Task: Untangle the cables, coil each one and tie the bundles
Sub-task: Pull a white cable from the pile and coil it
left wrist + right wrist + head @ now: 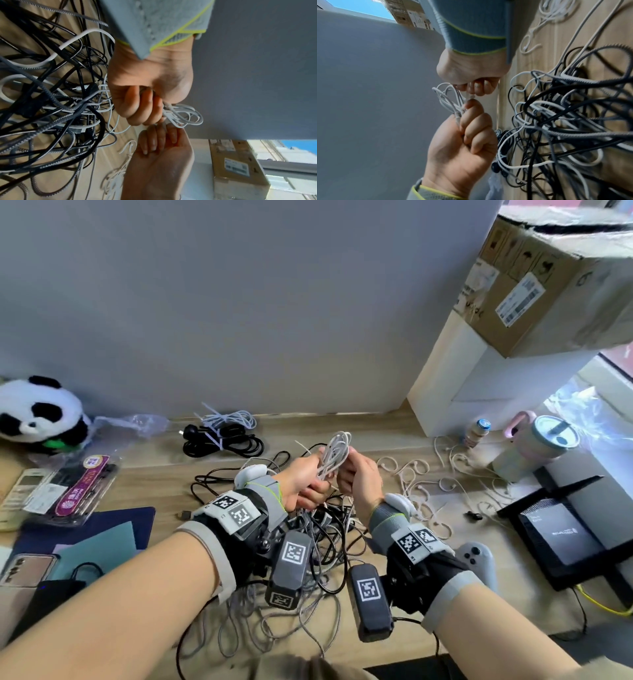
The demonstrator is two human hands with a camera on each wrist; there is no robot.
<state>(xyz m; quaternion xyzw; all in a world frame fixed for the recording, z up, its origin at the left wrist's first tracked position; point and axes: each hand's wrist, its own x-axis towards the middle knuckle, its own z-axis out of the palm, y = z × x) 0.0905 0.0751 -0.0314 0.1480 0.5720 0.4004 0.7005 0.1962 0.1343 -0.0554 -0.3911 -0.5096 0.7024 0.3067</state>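
Observation:
I hold a coil of thin white cable [337,450] above the wooden table [394,446]. My left hand [306,475] grips the coil's lower end in a fist, loops sticking out past the thumb [183,115]. My right hand [358,474] has curled fingers that pinch a thin white strip, seemingly a cable tie [471,96], right at the coil beside the left thumb. Below both hands lies a tangle of black, grey braided and white cables [325,546]. Two tied bundles rest at the back: a black one [222,441] and a white one [229,419].
Loose white ties [421,484] are scattered on the right. A panda plush [37,412] and packets sit at the left, a phone [27,570] near left. A small bottle [478,431], tumbler [541,446], black router [561,535], controller [476,559] and cardboard box [548,285] crowd the right.

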